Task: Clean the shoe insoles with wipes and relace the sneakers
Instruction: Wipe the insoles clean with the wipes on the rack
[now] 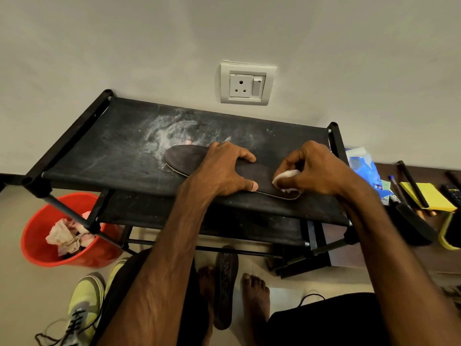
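Pins a dark, flat foam shoe insole (184,158) to the dusty top tier of a black fabric-and-tube shoe rack (99,146) with the left hand (222,168). Grips it around the middle, fingers arched over the far edge and thumb pressed at the near edge. Pinches a crumpled white wipe (287,174) in the right hand (314,171), fingers bunched round it, and presses it onto the right end of the insole, close to the near edge of the tier. Has the other end pointing left, beside a smear of whitish powder on the fabric.

Stands barefoot on the pale floor, with a second dark insole (225,283) lying between the feet, running near to far. At near left, a yellow-green sneaker (84,303) with loose dark laces. Farther left, a red plastic bucket (35,245) holding crumpled pinkish-white wipes (67,236). Just right of the rack, a blue plastic packet (364,168), perhaps the wipes pack, though too blurred to read. Beyond it, pens (396,186) and a yellow notepad (429,196) on a brown surface. On the far wall above the rack, a white socket plate (245,83).
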`<state>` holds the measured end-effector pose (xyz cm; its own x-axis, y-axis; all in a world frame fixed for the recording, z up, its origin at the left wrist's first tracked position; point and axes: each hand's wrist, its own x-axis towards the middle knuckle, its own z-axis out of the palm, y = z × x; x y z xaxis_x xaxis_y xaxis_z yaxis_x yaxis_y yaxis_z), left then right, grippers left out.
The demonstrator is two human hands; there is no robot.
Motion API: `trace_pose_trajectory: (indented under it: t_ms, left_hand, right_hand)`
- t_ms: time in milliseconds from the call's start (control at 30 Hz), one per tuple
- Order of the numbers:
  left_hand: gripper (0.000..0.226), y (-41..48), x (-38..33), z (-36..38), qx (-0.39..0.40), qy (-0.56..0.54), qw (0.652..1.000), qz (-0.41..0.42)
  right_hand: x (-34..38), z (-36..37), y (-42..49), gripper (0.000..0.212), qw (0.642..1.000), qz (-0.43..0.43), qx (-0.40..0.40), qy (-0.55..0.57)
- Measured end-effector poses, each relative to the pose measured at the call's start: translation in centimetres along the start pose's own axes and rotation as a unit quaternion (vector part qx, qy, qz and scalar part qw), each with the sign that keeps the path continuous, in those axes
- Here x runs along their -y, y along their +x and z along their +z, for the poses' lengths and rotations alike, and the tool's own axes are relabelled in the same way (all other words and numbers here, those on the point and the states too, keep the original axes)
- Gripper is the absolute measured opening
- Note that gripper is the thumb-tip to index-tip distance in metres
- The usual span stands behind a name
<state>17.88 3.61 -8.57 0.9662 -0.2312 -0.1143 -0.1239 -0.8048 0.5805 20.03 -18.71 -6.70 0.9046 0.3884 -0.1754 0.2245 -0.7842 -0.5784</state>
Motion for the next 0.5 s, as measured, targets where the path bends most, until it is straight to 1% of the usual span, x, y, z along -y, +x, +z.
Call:
trace_pose_trajectory:
  t_ms: [100,167,233,333,367,400,433,500]
  left_hand:
    - [0.065,-0.1,-0.2,-0.1,0.0,0.005,1.0,0.007]
    - [0.064,-0.1,-0.2,-0.2,0.0,0.007,1.0,0.013]
    - [0.065,-0.1,0.0,-0.1,0.0,-0.006,1.0,0.003]
    - [0.067,-0.1,0.0,0.0,-0.002,-0.015,1.0,-0.004]
    - [0.067,0.0,0.0,0.0,-0.003,-0.013,1.0,-0.002]
    - [0.067,0.0,-0.1,0.0,-0.001,-0.01,1.0,0.001]
    - [0.068,0.0,-0.2,-0.1,-0.001,-0.005,1.0,0.004]
    - [0.069,0.1,0.0,0.0,-0.002,0.002,1.0,0.004]
  right_hand:
    - [-0.5,0.4,0.8,0.007,0.997,0.014,-0.076,-0.004]
    - [-0.7,0.4,1.1,0.006,0.995,0.011,-0.097,-0.014]
    - [-0.6,0.2,0.8,0.006,0.998,-0.001,-0.056,-0.014]
    - [-0.1,-0.5,-0.3,0.006,0.998,-0.015,0.067,0.009]
    - [0.0,-0.6,-0.6,0.005,0.996,-0.016,0.089,0.017]
    - [0.1,-0.6,-0.7,0.005,0.996,-0.018,0.09,0.02]
    - [0.2,-0.4,-0.7,0.005,0.997,-0.02,0.074,0.02]
    - [0.4,0.5,-0.2,0.007,0.999,-0.019,0.014,0.026]
